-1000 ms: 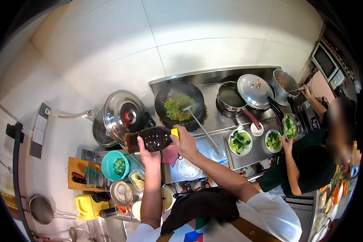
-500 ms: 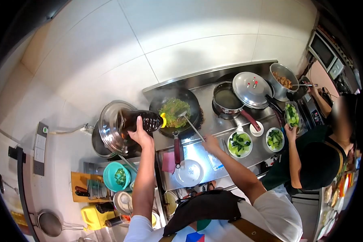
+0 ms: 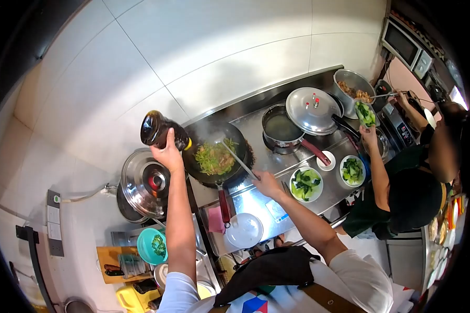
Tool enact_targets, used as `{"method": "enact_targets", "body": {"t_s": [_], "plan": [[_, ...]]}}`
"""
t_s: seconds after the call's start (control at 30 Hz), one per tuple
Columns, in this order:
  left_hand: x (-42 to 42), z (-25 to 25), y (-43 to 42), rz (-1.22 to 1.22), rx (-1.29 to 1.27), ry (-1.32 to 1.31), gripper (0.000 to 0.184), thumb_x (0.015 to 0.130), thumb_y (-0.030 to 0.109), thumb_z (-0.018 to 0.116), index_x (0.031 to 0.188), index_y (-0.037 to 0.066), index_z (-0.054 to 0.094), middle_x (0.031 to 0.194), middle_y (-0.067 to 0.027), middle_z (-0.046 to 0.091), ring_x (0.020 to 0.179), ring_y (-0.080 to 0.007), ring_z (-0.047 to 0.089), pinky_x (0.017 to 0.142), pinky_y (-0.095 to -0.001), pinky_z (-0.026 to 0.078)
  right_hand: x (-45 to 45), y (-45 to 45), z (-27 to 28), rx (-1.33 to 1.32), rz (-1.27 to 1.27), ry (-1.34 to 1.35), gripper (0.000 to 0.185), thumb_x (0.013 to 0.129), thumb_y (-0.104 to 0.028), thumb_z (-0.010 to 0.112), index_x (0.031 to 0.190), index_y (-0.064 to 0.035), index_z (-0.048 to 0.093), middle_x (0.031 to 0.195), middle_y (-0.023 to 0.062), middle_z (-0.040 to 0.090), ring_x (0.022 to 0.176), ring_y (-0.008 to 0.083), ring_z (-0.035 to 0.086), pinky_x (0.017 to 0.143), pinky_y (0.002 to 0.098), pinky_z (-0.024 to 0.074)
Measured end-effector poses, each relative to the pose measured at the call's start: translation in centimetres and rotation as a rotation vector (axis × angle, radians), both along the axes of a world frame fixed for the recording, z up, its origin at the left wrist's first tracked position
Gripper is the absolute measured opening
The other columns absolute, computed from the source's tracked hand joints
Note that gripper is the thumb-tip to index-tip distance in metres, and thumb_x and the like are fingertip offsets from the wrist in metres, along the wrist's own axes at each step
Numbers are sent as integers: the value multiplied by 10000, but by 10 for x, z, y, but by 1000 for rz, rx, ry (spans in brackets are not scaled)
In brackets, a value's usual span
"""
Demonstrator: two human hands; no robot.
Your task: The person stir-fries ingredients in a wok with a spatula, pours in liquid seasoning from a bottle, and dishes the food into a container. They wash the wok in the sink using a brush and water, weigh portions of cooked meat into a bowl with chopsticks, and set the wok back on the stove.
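- Dark brown glass or plastic, the bottle [image 3: 154, 129] is tilted in the air beside the wok [image 3: 190, 165], its yellow-ringed neck angled down over the near-left rim. The left hand [image 3: 167, 155] has its fingers clamped round the bottle.
- The right hand [image 3: 268, 184] has its fingers closed on the handle of the spatula [image 3: 240, 163], whose head touches the green food [image 3: 214, 158] in the wok.
- Too steep a tilt could drop more liquid than wanted onto one patch; whether any is flowing cannot be told.
- The bottle hangs from one hand near the steam, so damp fingers could let it slip into the wok or onto the domed lid [image 3: 146, 183].
- Neither hand holds the wok handle [image 3: 224, 206]; a hard push of the spatula could swing the wok or throw food over its edge.
- Half a second earlier the bottle lay more level above the domed lid; now its base is raised and its neck dips.
- The co-worker's hand [image 3: 369, 135] has brought the container of greens [image 3: 365, 113] closer to the tall pot [image 3: 354, 77].
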State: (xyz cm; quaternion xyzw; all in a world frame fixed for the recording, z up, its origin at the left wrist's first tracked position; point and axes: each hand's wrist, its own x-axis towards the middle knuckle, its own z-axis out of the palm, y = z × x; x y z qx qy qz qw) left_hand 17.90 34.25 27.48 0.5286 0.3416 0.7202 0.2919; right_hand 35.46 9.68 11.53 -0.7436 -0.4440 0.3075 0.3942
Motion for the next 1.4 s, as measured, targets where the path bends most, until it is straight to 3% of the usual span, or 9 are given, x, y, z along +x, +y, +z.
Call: {"method": "enact_targets", "body": {"t_s": [0.33,0.43,0.57,0.63,0.7,0.77,0.93,1.23,1.4], "plan": [[-53,-9,-23,-57,-167,-556,408,856,70,768,1206,-10,573,1184,-99,641,994,-205,642,891,-356,556,-18,34,-52,-194,27,-274,419,888,-175,619,1280,-27,597,1046,257,677,971,456,647,882,514,514],[-122,-43,-19,-234,-519,-796,436,865,172,775,1243,49,593,1177,-102,660,1019,-256,662,905,-432,574,-41,41,-37,210,6,-542,405,927,-220,591,1273,-9,600,1070,240,660,954,443,636,868,507,510],[-182,-50,-74,-457,-821,-989,415,920,342,689,1250,100,624,1213,-92,673,1122,-318,627,1018,-570,482,-97,86,19,202,109,941,597,1022,-485,474,1359,5,532,1217,168,627,1120,298,598,965,389,473],[-199,-51,-109,-559,-753,-931,442,938,391,644,1257,85,617,1227,-108,670,1110,-315,638,1023,-534,481,-134,100,53,272,116,1118,626,1047,-515,389,1375,3,513,1231,134,618,1123,238,591,1010,384,452],[-204,-45,-144,-358,-608,-900,420,931,355,669,1247,84,614,1211,-90,670,1063,-297,651,980,-484,513,-172,92,72,207,292,1148,620,1057,-498,377,1394,11,483,1339,129,553,1184,200,562,1049,348,416],[-208,-30,-172,204,-372,-825,508,864,99,753,1315,69,522,1190,-89,640,1013,-241,646,905,-421,542,-221,63,60,46,500,1003,639,1058,-470,400,1472,15,379,1418,140,514,1293,219,511,1081,370,406],[-310,-52,-227,659,-195,-319,548,792,78,837,1253,-2,552,1184,-78,640,1025,-179,615,948,-323,476,-267,-20,60,-81,878,791,599,1041,-320,510,1511,6,331,1478,133,468,1324,215,492,1084,340,411],[-526,-133,-249,901,-256,132,615,771,107,833,1279,-6,504,1138,-114,653,1001,-205,633,928,-325,475,-146,-34,51,-215,472,623,444,1028,-242,534,1400,-2,499,1197,120,651,1016,185,661,844,302,541],[-547,-212,-234,861,-276,33,727,766,142,839,1370,3,458,1206,-136,643,1079,-238,621,973,-339,457,-143,-51,50,-216,410,654,444,1028,-205,514,1407,23,475,1147,134,661,945,191,672,802,306,546]]}}
